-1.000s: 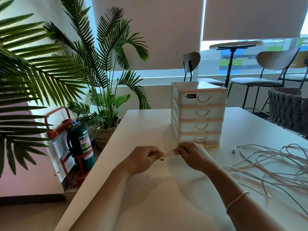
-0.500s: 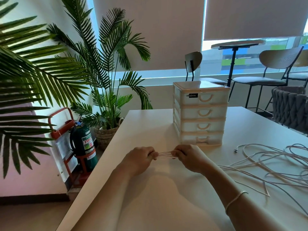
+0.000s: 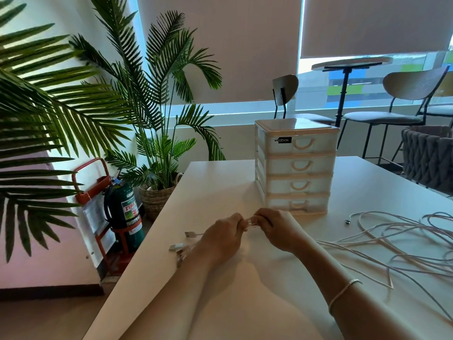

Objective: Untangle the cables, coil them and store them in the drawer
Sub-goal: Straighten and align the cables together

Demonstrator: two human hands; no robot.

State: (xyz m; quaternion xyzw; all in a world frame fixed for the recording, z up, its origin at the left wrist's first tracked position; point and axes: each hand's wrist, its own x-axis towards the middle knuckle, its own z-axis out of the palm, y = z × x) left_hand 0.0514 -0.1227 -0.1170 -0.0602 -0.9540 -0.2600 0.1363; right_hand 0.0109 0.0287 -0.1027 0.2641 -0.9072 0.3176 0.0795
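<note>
Both hands gather cable ends at the near table edge

The left hand [image 3: 221, 239] and right hand [image 3: 278, 230] pinch a bunch of strands [image 3: 250, 221] together; aligning the plug ends [image 3: 182, 245] before winding should keep the coil even. The loose cables [image 3: 392, 241] sprawl rightward, likely to snag. Beyond, the drawer unit [image 3: 296, 165] stands closed.
</note>
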